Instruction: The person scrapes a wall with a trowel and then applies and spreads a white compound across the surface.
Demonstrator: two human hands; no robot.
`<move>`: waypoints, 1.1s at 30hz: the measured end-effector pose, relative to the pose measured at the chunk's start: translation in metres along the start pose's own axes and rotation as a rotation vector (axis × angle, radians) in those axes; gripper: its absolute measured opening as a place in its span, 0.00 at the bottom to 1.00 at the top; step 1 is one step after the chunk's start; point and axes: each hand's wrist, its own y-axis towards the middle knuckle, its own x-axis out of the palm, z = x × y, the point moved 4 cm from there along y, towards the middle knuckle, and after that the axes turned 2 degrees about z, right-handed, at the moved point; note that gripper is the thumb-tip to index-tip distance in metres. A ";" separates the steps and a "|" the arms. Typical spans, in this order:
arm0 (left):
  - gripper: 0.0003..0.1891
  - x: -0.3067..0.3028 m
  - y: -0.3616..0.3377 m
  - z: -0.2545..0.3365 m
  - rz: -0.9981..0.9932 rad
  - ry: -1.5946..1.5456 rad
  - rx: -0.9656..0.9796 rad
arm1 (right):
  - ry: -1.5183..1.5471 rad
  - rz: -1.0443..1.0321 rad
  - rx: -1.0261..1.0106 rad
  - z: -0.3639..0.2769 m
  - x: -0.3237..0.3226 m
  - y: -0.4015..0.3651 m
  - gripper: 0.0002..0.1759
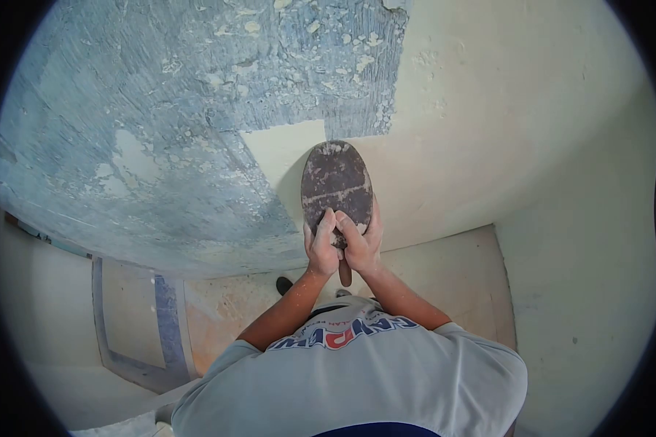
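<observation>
Pressed flat to the wall in front of me is an oval plastering trowel (337,175), dark and spattered with pale plaster. Its short brown handle (345,274) points down toward my body. My left hand (323,247) grips the lower left edge, thumb on the trowel's back. On the lower right edge, my right hand (361,244) is closed the same way, its thumb beside the other. Both hands are dusted white; the fingers behind the plate are hidden. Smooth cream plaster (288,146) lies just left of the trowel.
Rough blue-grey wall (233,80) with pale flecks spreads up and left. Smooth cream wall (481,109) covers the right side, meeting a side wall (583,291). Below are the floor (444,269), a dark shoe (284,285), and a blue-edged opening (135,320) at lower left.
</observation>
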 end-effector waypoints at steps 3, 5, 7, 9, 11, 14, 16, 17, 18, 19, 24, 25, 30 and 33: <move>0.20 -0.002 0.000 -0.002 -0.004 0.040 -0.002 | -0.034 0.003 -0.014 0.005 -0.002 0.001 0.23; 0.20 -0.003 0.002 -0.001 -0.020 0.081 0.035 | -0.010 0.008 -0.004 0.007 -0.001 0.001 0.24; 0.21 0.000 0.001 0.006 -0.042 0.103 0.058 | -0.005 0.005 -0.005 0.002 0.002 0.002 0.24; 0.21 0.003 -0.001 0.007 -0.012 0.086 0.034 | 0.003 0.008 0.015 0.000 0.002 0.001 0.24; 0.21 0.001 -0.001 0.004 0.020 0.070 0.016 | 0.015 0.007 0.034 0.003 0.001 0.001 0.24; 0.21 -0.001 0.004 0.002 0.012 0.070 0.074 | -0.017 0.000 -0.001 0.004 0.002 0.004 0.23; 0.21 0.007 0.003 0.013 -0.012 0.039 0.027 | 0.000 0.018 -0.003 -0.003 0.005 0.006 0.23; 0.21 0.006 0.003 0.012 0.010 0.029 -0.006 | -0.002 0.018 -0.002 -0.003 0.004 0.006 0.23; 0.21 0.006 0.003 0.010 0.012 0.028 -0.006 | -0.032 0.020 -0.013 -0.002 0.003 0.006 0.23; 0.21 0.006 0.002 0.009 0.005 0.035 0.030 | -0.061 0.023 -0.023 0.000 0.002 0.005 0.23; 0.22 0.010 0.006 0.021 0.019 0.019 0.040 | -0.015 0.030 -0.010 -0.003 0.005 0.009 0.25; 0.22 0.006 0.006 0.017 0.019 0.019 0.035 | -0.008 0.016 0.020 -0.005 0.006 0.009 0.26; 0.22 0.007 0.005 0.016 0.027 -0.018 0.066 | -0.060 0.021 -0.046 0.001 0.004 0.006 0.27; 0.22 0.013 0.010 0.031 -0.018 -0.012 0.042 | -0.016 0.010 0.006 -0.005 0.009 0.009 0.27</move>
